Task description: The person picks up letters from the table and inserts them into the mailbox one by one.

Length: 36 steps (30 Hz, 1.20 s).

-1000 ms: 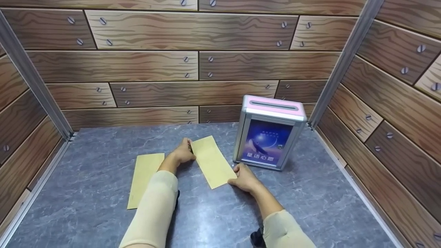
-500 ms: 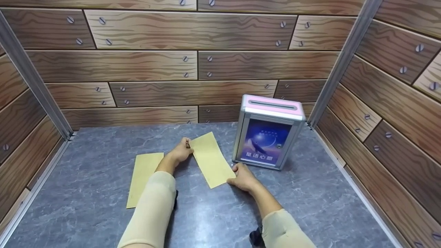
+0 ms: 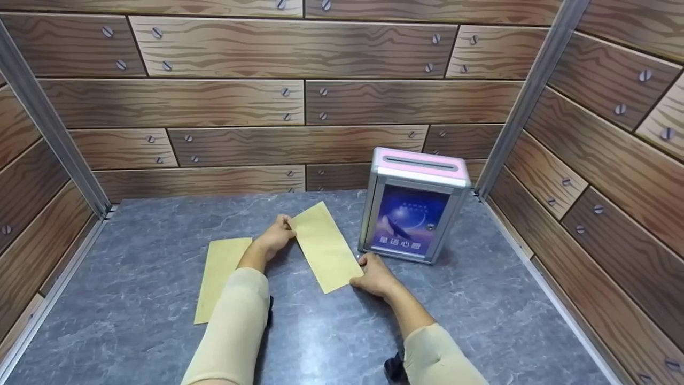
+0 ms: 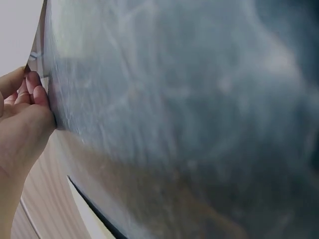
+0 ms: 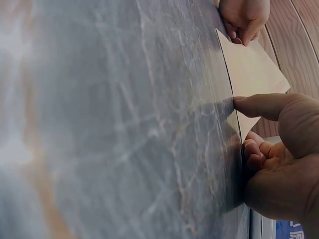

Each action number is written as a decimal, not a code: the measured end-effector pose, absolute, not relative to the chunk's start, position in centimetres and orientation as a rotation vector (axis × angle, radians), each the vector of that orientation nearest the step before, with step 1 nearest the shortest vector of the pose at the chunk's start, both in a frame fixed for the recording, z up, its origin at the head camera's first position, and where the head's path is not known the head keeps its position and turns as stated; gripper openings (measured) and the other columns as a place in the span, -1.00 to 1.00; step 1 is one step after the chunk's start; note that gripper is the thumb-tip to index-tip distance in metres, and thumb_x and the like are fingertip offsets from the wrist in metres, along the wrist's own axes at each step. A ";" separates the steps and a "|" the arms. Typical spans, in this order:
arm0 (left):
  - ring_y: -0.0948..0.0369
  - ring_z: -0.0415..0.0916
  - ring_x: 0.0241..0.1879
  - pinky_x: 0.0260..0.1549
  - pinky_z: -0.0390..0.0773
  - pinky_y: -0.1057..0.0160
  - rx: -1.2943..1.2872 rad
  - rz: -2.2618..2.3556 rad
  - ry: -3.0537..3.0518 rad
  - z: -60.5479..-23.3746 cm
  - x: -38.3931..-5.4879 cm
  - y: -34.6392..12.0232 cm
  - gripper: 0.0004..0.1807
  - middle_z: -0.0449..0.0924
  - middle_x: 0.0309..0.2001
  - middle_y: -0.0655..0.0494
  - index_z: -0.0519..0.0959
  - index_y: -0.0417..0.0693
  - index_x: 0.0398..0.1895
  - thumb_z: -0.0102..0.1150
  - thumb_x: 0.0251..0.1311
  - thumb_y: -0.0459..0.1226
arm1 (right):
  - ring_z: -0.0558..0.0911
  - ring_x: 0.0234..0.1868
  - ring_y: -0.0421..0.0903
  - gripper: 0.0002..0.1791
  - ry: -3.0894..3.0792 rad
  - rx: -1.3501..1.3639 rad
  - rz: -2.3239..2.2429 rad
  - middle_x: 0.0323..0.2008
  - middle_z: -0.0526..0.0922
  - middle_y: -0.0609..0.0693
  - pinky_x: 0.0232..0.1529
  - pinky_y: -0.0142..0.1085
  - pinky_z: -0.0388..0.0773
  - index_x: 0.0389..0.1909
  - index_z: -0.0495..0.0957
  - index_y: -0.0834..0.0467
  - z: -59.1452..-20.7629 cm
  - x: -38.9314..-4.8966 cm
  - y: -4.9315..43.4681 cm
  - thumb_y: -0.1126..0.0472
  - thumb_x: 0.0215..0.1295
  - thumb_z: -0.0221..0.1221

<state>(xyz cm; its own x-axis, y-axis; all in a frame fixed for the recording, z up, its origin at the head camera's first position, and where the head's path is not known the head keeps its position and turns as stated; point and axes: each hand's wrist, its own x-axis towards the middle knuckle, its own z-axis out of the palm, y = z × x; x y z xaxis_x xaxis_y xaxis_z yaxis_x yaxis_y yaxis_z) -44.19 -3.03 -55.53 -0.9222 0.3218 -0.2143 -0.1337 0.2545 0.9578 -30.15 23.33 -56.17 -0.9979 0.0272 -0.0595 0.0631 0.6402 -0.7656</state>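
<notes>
While the left hand [image 3: 273, 236] is pinching the upper-left edge of a yellow paper [image 3: 327, 248], mid-frame in the head view, the right hand [image 3: 376, 277] is pinching its lower-right corner, the opposed grips probably keeping it steady. A slotted box [image 3: 410, 214] is standing at right, a second paper [image 3: 220, 272] lying at left, on a marbled tabletop [image 3: 331, 347] within wood-patterned walls [image 3: 299, 48]. In the left-wrist view, fingers are gripping at far left; in the right-wrist view, both hands are grasping, at right.
</notes>
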 end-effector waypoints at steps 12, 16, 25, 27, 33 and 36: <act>0.00 0.16 0.25 0.30 0.16 0.12 0.176 1.756 2.151 -55.7 -43.9 -3.1 -0.88 0.18 0.05 -0.01 0.16 -0.05 0.04 -0.14 0.66 -0.31 | 0.43 -0.17 -0.05 -0.77 2.796 0.047 -1.274 -0.16 0.42 0.05 -0.11 -0.29 0.41 -0.40 0.52 0.23 -56.1 -29.6 23.4 0.35 0.02 0.42; 0.01 0.18 0.22 0.26 0.19 0.14 0.175 1.741 2.178 -55.8 -43.9 -3.1 -0.89 0.18 0.03 0.01 0.16 -0.04 0.02 -0.14 0.66 -0.31 | 0.37 -0.18 -0.05 -0.88 2.795 0.016 -1.278 -0.18 0.38 0.04 -0.12 -0.28 0.36 -0.42 0.55 0.23 -56.2 -29.5 23.4 0.36 0.05 0.32; 0.06 0.21 0.15 0.15 0.21 0.22 0.179 1.762 2.196 -55.6 -44.2 -3.2 -0.91 0.21 0.00 0.04 0.23 -0.05 -0.01 -0.09 0.65 -0.34 | 0.35 -0.17 -0.06 -0.81 2.659 -0.036 -1.389 -0.24 0.33 -0.02 -0.16 -0.31 0.28 -0.62 0.47 0.19 -55.7 -29.6 24.3 0.33 0.11 0.25; 0.08 0.23 0.11 0.11 0.22 0.24 0.165 1.769 2.211 -55.5 -44.1 -3.2 -0.93 0.23 -0.02 0.06 0.26 -0.06 -0.02 -0.08 0.65 -0.34 | 0.38 -0.14 -0.06 -0.78 2.635 -0.062 -1.385 -0.22 0.38 -0.01 -0.13 -0.31 0.31 -0.63 0.50 0.26 -55.7 -29.6 24.5 0.31 0.10 0.30; 0.14 0.34 -0.11 -0.13 0.32 0.28 0.117 1.794 2.267 -55.3 -43.5 -3.4 -0.95 0.37 -0.13 0.09 0.37 -0.12 -0.01 -0.04 0.63 -0.32 | 0.40 -0.08 -0.07 -0.72 2.596 -0.134 -1.355 -0.15 0.42 -0.01 -0.09 -0.31 0.33 -0.65 0.55 0.23 -55.9 -29.6 24.9 0.27 0.11 0.43; 0.17 0.42 -0.20 -0.22 0.39 0.28 0.109 1.788 2.293 -55.1 -43.2 -3.3 -0.90 0.47 -0.18 0.12 0.41 -0.14 0.03 0.00 0.61 -0.30 | 0.37 -0.07 -0.09 -0.71 2.588 -0.154 -1.343 -0.16 0.39 -0.05 -0.05 -0.31 0.30 -0.65 0.56 0.18 -56.1 -29.5 25.2 0.26 0.12 0.46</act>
<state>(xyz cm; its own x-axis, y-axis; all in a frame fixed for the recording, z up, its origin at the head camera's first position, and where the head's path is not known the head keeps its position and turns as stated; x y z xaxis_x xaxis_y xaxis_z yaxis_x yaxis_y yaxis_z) -43.16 -3.31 -55.14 -0.9704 0.1996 -0.1361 -0.0834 0.2521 0.9641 -29.49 25.18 -56.15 -0.9700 -0.1937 -0.1468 0.0086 0.5763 -0.8172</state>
